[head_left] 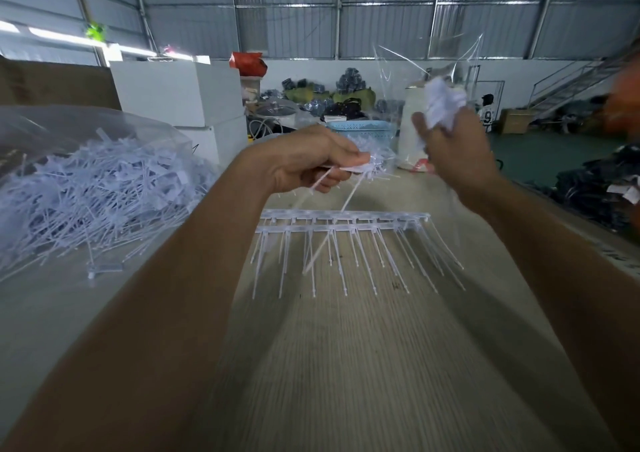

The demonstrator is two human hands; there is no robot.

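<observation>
Left grip tight on plastic ties, right grip on a white wad — both forearms outstretched.

Both arms bare, reaching forward from the lower corners and converging toward the middle.

Left forearm runs up and to the right. Left hand has its back up and fingers curled under, with the thumb and forefinger pinching a bunch of plastic ties.

Right forearm runs up and to the left. Right hand sits higher than the left, its back to the camera, somewhat blurred. Its fingers are curled round a white clump at the fingertips.

Hands near each other, not touching.
</observation>
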